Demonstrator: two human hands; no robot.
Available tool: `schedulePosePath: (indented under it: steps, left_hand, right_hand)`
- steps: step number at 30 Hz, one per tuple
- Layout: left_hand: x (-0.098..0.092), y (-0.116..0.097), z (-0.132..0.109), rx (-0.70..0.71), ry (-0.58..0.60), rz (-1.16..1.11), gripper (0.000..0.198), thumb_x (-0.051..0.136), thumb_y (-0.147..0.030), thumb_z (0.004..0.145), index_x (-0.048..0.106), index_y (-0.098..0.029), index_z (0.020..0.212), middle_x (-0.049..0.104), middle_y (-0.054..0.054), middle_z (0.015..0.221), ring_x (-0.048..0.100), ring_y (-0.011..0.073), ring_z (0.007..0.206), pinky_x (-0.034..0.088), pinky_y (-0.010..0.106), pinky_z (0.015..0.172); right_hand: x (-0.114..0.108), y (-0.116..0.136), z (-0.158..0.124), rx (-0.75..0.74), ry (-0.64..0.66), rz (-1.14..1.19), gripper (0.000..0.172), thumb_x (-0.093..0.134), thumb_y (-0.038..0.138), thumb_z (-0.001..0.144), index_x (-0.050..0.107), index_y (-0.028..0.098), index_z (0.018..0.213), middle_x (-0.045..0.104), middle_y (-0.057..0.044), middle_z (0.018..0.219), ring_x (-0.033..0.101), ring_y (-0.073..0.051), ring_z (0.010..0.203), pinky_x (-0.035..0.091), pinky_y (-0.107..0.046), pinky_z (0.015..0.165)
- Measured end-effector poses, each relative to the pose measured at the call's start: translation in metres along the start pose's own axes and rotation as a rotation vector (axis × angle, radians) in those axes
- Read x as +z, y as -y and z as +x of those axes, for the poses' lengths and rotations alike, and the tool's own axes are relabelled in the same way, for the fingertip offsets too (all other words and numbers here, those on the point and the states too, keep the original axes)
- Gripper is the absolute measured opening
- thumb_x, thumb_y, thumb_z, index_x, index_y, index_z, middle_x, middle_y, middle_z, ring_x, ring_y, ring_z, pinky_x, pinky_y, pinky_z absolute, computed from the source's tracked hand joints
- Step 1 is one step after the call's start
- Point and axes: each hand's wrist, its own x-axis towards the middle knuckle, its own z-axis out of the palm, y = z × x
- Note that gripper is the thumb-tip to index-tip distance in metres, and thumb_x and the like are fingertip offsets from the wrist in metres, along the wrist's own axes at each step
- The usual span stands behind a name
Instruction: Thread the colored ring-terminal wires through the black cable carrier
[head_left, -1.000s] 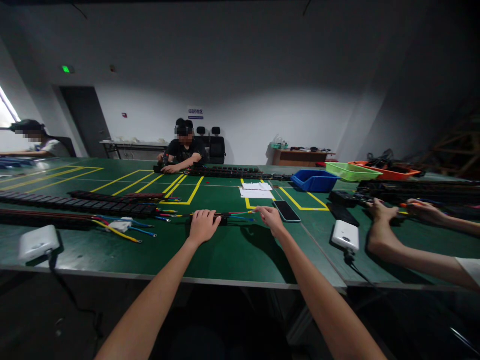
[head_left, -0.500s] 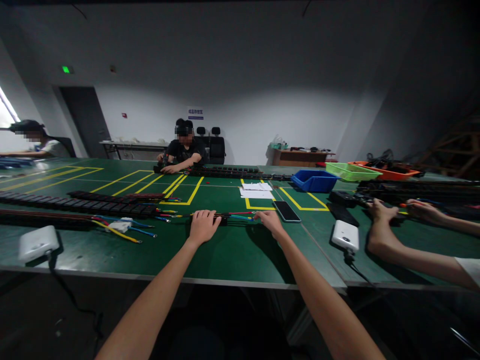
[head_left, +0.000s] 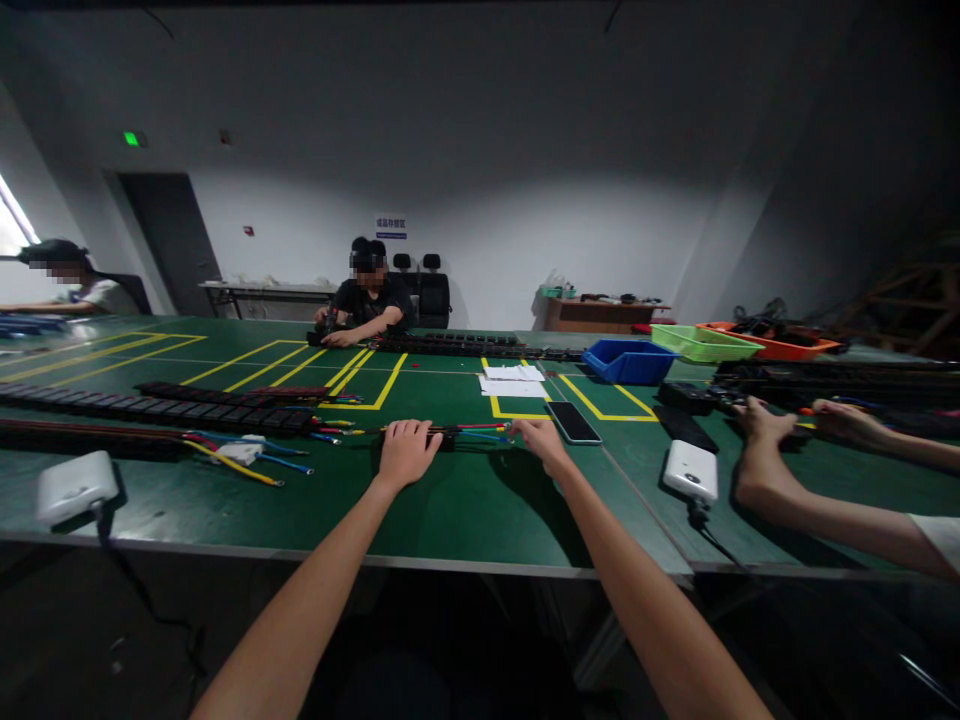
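Observation:
My left hand (head_left: 409, 453) lies over a bundle of coloured cables (head_left: 478, 429) and a short black piece on the green table, its fingers curled down onto them. Red, yellow, green and blue strands come out on the right side of that hand. At their tips my right hand (head_left: 541, 445) pinches the cable ends between thumb and fingers; the exact strands held are hard to make out. A smartphone (head_left: 574, 422) lies just right of my right hand. White paper sheets (head_left: 513, 381) lie beyond the bundle.
Black cable chains (head_left: 172, 408) with loose cable ends (head_left: 251, 470) lie to the left, near a white device (head_left: 78, 487). On the right are another white device (head_left: 691, 470), a blue bin (head_left: 628, 362), a green basket (head_left: 705, 343) and a co-worker's hands (head_left: 765, 425). Another person sits opposite.
My right hand has shifted very slightly at the cable ends, and the strands there sit a little differently. My left hand stays in place on the bundle.

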Motion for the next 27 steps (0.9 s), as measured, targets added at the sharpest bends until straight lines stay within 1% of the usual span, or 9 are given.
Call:
schedulePosePath:
  steps: [3, 5, 8, 12, 14, 16, 19, 21, 27]
  left_hand:
    - [-0.001, 0.0, 0.0, 0.0, 0.005, -0.004, 0.05, 0.036, -0.052, 0.104, 0.069, -0.02, 0.125, 0.072, 0.013, 0.121, 0.062, 0.0316, 0.116, 0.04, 0.051, 0.108]
    - [-0.002, 0.0, 0.0, 0.001, 0.008, -0.005, 0.051, 0.035, -0.052, 0.105, 0.069, -0.019, 0.125, 0.072, 0.013, 0.121, 0.062, 0.0315, 0.116, 0.04, 0.051, 0.108]
    - [-0.003, -0.001, 0.0, 0.004, 0.013, -0.005, 0.052, 0.035, -0.053, 0.105, 0.069, -0.019, 0.125, 0.072, 0.013, 0.121, 0.063, 0.0315, 0.116, 0.04, 0.051, 0.109]
    - [-0.003, 0.0, 0.0, 0.007, 0.015, -0.005, 0.053, 0.034, -0.053, 0.105, 0.068, -0.018, 0.125, 0.072, 0.014, 0.122, 0.063, 0.0313, 0.117, 0.04, 0.051, 0.108]
    - [-0.002, 0.0, 0.0, 0.008, 0.014, -0.005, 0.053, 0.035, -0.053, 0.105, 0.068, -0.018, 0.125, 0.072, 0.014, 0.122, 0.063, 0.031, 0.117, 0.04, 0.051, 0.108]
    - [-0.002, 0.0, 0.0, 0.011, 0.011, -0.002, 0.052, 0.036, -0.053, 0.105, 0.069, -0.018, 0.125, 0.072, 0.013, 0.122, 0.063, 0.0308, 0.116, 0.04, 0.051, 0.108]
    - [-0.001, 0.0, 0.0, 0.012, 0.003, 0.009, 0.052, 0.036, -0.052, 0.105, 0.069, -0.017, 0.125, 0.073, 0.014, 0.121, 0.063, 0.0315, 0.115, 0.04, 0.051, 0.107]
    - [-0.001, 0.0, 0.0, 0.01, -0.004, 0.017, 0.051, 0.037, -0.051, 0.105, 0.069, -0.017, 0.124, 0.073, 0.014, 0.12, 0.062, 0.0322, 0.115, 0.04, 0.051, 0.106]
    - [0.0, 0.0, 0.0, 0.013, -0.011, 0.023, 0.051, 0.037, -0.052, 0.105, 0.069, -0.017, 0.125, 0.073, 0.014, 0.12, 0.063, 0.0316, 0.114, 0.041, 0.051, 0.106]
  right_hand:
    - [-0.001, 0.008, -0.003, 0.011, 0.035, 0.126, 0.053, 0.059, 0.061, 0.074, 0.077, 0.011, 0.079, 0.037, 0.005, 0.049, 0.028, -0.009, 0.044, 0.024, -0.024, 0.043]
    - [-0.001, 0.01, -0.004, 0.006, 0.051, 0.177, 0.057, 0.06, 0.064, 0.073, 0.078, 0.011, 0.085, 0.037, 0.005, 0.052, 0.028, -0.008, 0.045, 0.022, -0.024, 0.043]
    - [0.0, 0.009, -0.004, -0.002, 0.047, 0.19, 0.058, 0.063, 0.066, 0.072, 0.078, 0.012, 0.085, 0.038, 0.005, 0.052, 0.029, -0.009, 0.046, 0.022, -0.024, 0.045]
    - [0.002, 0.002, 0.0, -0.021, -0.008, 0.129, 0.049, 0.069, 0.061, 0.066, 0.074, 0.013, 0.075, 0.049, 0.002, 0.055, 0.035, -0.01, 0.052, 0.026, -0.025, 0.05]
    - [0.003, -0.001, 0.002, -0.033, -0.027, 0.091, 0.048, 0.07, 0.059, 0.065, 0.074, 0.013, 0.074, 0.054, 0.0, 0.059, 0.039, -0.011, 0.056, 0.027, -0.025, 0.052]
    - [0.002, -0.003, 0.003, -0.036, -0.029, 0.051, 0.048, 0.067, 0.059, 0.068, 0.075, 0.012, 0.075, 0.053, 0.001, 0.058, 0.038, -0.011, 0.055, 0.027, -0.026, 0.052]
    - [0.001, -0.004, 0.002, -0.029, -0.022, -0.025, 0.047, 0.062, 0.057, 0.073, 0.077, 0.013, 0.073, 0.044, 0.003, 0.05, 0.034, -0.011, 0.052, 0.024, -0.027, 0.052]
    - [0.0, -0.004, 0.0, -0.031, -0.019, -0.083, 0.044, 0.059, 0.055, 0.076, 0.077, 0.014, 0.07, 0.041, 0.003, 0.048, 0.035, -0.012, 0.051, 0.023, -0.027, 0.053]
    - [-0.002, -0.003, -0.003, -0.052, 0.013, -0.208, 0.036, 0.062, 0.048, 0.077, 0.076, 0.018, 0.062, 0.051, -0.001, 0.049, 0.048, -0.016, 0.055, 0.025, -0.028, 0.055]
